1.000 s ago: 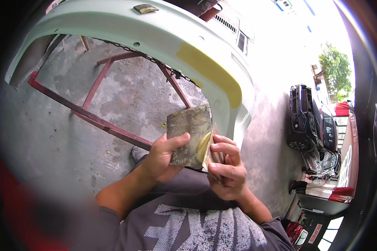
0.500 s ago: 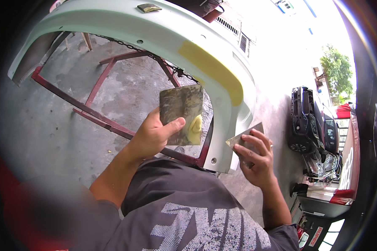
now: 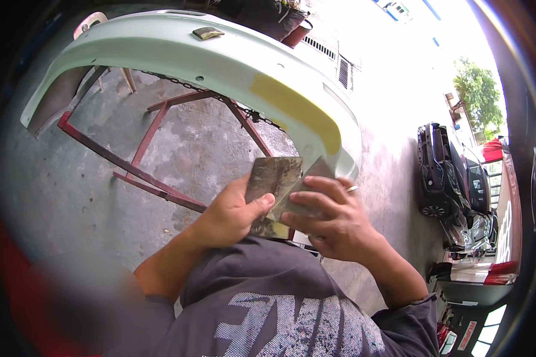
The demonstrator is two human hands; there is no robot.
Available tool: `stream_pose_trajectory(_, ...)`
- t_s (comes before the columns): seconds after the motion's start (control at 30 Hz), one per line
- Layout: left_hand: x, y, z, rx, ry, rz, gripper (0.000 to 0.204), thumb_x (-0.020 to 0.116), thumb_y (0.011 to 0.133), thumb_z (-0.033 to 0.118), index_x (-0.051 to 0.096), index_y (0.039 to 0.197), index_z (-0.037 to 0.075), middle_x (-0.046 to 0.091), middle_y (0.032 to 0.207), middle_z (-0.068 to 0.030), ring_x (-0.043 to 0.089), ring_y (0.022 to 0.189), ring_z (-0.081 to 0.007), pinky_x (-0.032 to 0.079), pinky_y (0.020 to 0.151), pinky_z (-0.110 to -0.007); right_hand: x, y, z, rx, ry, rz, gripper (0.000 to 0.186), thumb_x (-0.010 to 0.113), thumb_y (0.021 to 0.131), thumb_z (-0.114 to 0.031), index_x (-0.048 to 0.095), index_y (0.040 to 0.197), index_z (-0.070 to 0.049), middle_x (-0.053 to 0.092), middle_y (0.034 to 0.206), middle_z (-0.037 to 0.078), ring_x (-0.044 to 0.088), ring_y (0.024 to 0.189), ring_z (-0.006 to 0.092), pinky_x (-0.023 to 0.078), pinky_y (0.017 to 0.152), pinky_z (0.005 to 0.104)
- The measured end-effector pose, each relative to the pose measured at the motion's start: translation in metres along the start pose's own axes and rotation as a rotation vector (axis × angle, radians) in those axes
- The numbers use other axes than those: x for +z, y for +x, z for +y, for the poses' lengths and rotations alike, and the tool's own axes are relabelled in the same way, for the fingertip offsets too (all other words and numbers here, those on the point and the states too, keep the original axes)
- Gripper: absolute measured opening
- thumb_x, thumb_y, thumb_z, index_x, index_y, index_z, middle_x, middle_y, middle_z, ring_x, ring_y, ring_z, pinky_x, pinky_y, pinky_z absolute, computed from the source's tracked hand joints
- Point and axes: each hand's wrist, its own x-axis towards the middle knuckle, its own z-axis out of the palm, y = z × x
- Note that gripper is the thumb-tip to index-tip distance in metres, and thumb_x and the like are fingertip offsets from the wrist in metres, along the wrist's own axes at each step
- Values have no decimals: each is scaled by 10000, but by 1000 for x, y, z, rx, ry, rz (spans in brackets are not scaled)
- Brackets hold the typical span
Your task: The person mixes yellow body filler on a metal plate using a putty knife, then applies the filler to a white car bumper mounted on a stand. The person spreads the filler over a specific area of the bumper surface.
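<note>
A blade (image 3: 318, 168) gripped by the right fingers (image 3: 317, 203) is slanted over a plate (image 3: 274, 177) clasped by the left fingers (image 3: 259, 206), yellow paste (image 3: 279, 229) nearer the right.

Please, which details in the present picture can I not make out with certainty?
In the head view:
Left hand: most fingers are hidden behind the stained plate.
Yellow paste: its full extent is unclear, as the right hand and the scraper cover part of the plate.
Pale bumper: its near end is hidden by the right hand.
Dark shape at lower left: too blurred to identify.
</note>
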Motion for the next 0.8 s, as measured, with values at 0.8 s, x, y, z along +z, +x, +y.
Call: stream_pose_trajectory(0.8, -12, -30, 3, 42, -467, 137, 366, 590, 1062, 100, 549, 1397, -43, 701, 1256, -141, 709, 1136, -216, 590, 988, -384, 37, -74, 7, 300, 45, 275, 574, 764, 624, -79, 822, 1152, -297, 696, 1299, -12, 562, 1344, 301, 415, 1115, 519)
